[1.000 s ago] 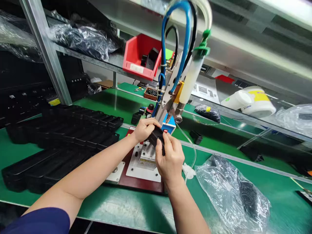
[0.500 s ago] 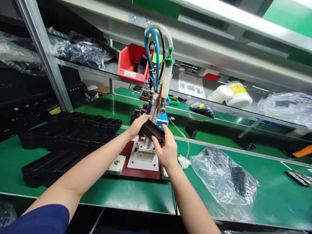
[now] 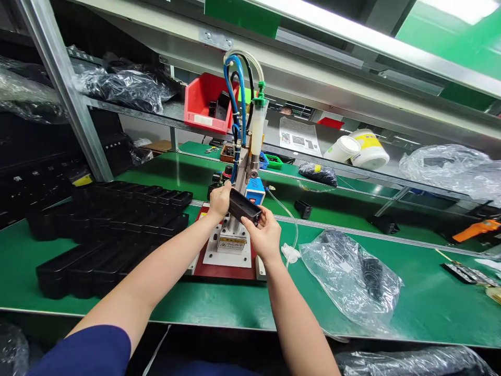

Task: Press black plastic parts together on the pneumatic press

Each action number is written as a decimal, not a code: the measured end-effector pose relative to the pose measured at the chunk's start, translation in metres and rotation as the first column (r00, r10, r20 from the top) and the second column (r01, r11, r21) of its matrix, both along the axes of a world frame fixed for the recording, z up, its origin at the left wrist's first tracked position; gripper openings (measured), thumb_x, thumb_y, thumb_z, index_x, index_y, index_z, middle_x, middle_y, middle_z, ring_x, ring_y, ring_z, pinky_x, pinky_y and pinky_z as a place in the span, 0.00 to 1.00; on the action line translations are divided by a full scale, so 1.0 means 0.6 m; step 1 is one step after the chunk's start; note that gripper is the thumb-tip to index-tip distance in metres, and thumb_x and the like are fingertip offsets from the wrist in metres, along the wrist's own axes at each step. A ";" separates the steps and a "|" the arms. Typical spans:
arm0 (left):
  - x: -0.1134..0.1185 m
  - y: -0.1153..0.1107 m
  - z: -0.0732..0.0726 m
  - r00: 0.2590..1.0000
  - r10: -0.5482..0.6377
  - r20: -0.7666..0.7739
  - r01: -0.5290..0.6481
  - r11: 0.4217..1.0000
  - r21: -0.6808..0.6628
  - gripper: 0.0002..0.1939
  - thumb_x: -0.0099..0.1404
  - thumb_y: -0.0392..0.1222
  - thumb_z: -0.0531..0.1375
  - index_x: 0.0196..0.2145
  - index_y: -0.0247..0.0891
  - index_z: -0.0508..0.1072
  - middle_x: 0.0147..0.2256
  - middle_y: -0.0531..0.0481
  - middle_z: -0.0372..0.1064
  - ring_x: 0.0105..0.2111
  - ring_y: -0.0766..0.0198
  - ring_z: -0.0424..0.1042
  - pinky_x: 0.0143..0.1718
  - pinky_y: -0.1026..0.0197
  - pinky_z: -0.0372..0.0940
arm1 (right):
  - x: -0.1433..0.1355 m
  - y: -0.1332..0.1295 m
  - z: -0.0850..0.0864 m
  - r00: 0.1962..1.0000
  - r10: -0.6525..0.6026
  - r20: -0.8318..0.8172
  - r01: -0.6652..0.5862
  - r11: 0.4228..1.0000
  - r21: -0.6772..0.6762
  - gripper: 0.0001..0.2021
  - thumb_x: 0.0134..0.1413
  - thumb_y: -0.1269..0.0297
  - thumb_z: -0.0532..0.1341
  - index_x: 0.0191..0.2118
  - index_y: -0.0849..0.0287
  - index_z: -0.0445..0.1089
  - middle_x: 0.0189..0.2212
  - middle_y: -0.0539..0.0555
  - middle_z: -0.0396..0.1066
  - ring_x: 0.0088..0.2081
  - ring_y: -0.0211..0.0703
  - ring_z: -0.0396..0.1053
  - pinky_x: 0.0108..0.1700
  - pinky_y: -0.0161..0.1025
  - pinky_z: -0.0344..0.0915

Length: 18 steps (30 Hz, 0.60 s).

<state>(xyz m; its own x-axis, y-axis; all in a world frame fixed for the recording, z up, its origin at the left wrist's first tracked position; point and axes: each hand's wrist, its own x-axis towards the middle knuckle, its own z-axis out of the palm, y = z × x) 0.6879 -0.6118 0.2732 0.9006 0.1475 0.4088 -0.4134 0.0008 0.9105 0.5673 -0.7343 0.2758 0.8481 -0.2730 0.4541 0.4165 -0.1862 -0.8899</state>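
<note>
While both hands hold it raised, the black housing [image 3: 244, 207] sits just under the dispenser nozzle [image 3: 252, 172], above the fixture base [image 3: 229, 249].

Head view: left hand [image 3: 219, 201] is closed on the housing's far end; right hand [image 3: 263, 234] pinches its near end. Syringe barrel [image 3: 257, 133] stands upright overhead. Rows of black trays [image 3: 113, 219] lie to the left, a plastic bag [image 3: 348, 271] to the right.

Risk, judged: the tilted housing may strike the nozzle tip or smear its contents; the two end-only holds could let it twist.

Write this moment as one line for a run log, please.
left hand: holds black housing | right hand: holds same housing | place: under dispenser syringe, above fixture plate
</note>
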 end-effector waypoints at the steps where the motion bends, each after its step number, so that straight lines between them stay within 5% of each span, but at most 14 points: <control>1: -0.001 0.001 0.000 1.000 0.000 0.004 0.000 1.000 -0.008 0.28 0.64 0.61 0.49 0.26 0.35 0.75 0.25 0.46 0.68 0.30 0.58 0.66 0.33 0.59 0.59 | 0.000 -0.001 0.000 1.000 0.008 0.001 -0.008 1.000 0.009 0.27 0.42 0.58 0.69 0.49 0.61 0.65 0.45 0.59 0.74 0.46 0.49 0.73 0.51 0.45 0.71; 9: -0.026 0.025 -0.002 0.923 -0.384 0.014 0.384 0.919 -0.095 0.34 0.60 0.71 0.52 0.41 0.35 0.72 0.29 0.46 0.68 0.26 0.62 0.66 0.25 0.62 0.61 | 0.001 -0.011 0.003 0.999 0.027 -0.025 -0.030 0.991 -0.127 0.25 0.46 0.54 0.68 0.49 0.60 0.68 0.43 0.58 0.75 0.43 0.50 0.74 0.48 0.47 0.72; 14: -0.031 0.018 -0.003 0.916 -0.400 0.033 0.399 0.898 -0.183 0.33 0.58 0.71 0.55 0.39 0.35 0.70 0.30 0.47 0.65 0.25 0.64 0.64 0.22 0.64 0.59 | 0.008 -0.007 0.016 1.000 0.021 0.020 -0.020 0.998 -0.054 0.26 0.44 0.54 0.68 0.48 0.63 0.67 0.43 0.61 0.75 0.44 0.51 0.74 0.49 0.48 0.71; 18: -0.038 0.013 0.019 0.912 -0.405 0.063 0.408 0.884 -0.228 0.33 0.59 0.71 0.54 0.40 0.36 0.69 0.32 0.46 0.65 0.27 0.63 0.64 0.25 0.64 0.60 | 0.005 -0.001 0.030 0.995 0.033 0.097 -0.031 0.999 -0.024 0.27 0.43 0.54 0.69 0.48 0.64 0.66 0.44 0.63 0.74 0.45 0.52 0.73 0.50 0.50 0.71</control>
